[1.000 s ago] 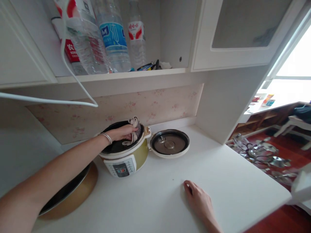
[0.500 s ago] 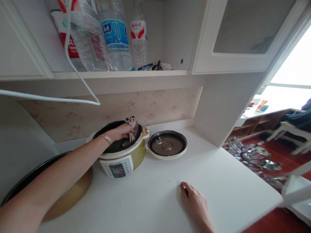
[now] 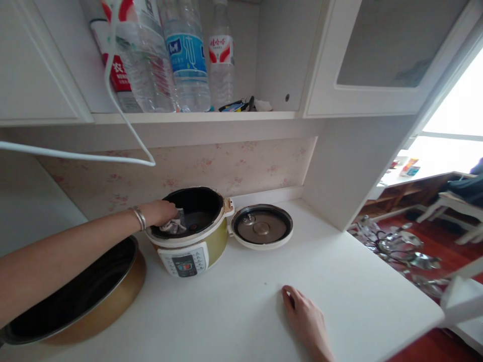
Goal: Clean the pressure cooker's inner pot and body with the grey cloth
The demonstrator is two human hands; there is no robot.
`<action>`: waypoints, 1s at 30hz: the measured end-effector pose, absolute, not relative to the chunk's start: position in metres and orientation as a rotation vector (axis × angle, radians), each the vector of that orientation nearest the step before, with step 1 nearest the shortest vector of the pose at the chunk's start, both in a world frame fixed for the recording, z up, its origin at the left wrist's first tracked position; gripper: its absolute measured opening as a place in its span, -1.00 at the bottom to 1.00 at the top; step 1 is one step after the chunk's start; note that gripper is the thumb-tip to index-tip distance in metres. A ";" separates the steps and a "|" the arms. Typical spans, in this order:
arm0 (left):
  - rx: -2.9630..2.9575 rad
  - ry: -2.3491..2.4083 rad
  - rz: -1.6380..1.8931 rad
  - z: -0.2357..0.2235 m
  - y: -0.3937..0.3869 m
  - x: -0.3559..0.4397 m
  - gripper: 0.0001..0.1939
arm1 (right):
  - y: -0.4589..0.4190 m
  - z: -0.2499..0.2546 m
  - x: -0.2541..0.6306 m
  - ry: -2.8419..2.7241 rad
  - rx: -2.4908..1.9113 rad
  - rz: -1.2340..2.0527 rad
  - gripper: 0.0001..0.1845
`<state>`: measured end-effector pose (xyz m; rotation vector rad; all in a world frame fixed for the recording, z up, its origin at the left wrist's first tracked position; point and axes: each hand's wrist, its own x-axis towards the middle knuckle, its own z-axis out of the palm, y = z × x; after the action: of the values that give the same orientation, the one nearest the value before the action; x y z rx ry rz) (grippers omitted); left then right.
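My left hand (image 3: 163,213), with bracelets at the wrist, is closed on a crumpled patterned cloth (image 3: 175,224). Hand and cloth are at the near left inner side of the rice cooker (image 3: 217,242), whose dark interior shows no lid over it. To the cooker's right, its round lid (image 3: 260,229) lies with the inner side up. On the white counter (image 3: 226,311), my right hand (image 3: 305,312) rests loosely curled with nothing in it, apart from the cooker.
A large golden pan (image 3: 124,286) with a dark inside stands at the left, beneath my left forearm. Above is an open cabinet shelf (image 3: 245,116) with several plastic bottles (image 3: 188,70). A white cable (image 3: 75,155) hangs in front. The counter's edge (image 3: 411,334) drops off at the right.
My left hand has moved with the cloth from the far right inner side of the cooker to its left side. My right hand stays on the counter.
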<state>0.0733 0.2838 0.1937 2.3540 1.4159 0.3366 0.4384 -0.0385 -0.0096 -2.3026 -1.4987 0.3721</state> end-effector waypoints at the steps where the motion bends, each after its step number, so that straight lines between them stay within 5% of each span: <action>1: 2.407 1.406 0.313 0.192 0.286 0.077 -0.61 | -0.039 -0.009 0.438 -1.496 -2.306 0.373 -0.60; 8: 2.653 1.058 0.434 0.192 0.297 0.127 -0.77 | -0.037 -0.008 0.438 -1.496 -2.300 0.378 -0.61; 15: 2.770 0.775 0.383 0.190 0.295 0.147 -0.73 | -0.039 -0.002 0.435 -1.483 -2.311 0.321 -0.64; 27: 2.826 1.673 0.536 0.278 0.245 0.067 -0.98 | -0.048 0.007 0.429 -1.533 -2.295 0.256 -0.67; 30: 2.645 1.942 0.615 0.299 0.232 0.038 -0.81 | -0.054 0.006 0.426 -1.564 -2.282 0.221 -0.67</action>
<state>0.0376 0.2320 0.2985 2.6451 1.9419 0.6149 0.4263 -0.0539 0.0062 -2.2824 -1.5641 0.2212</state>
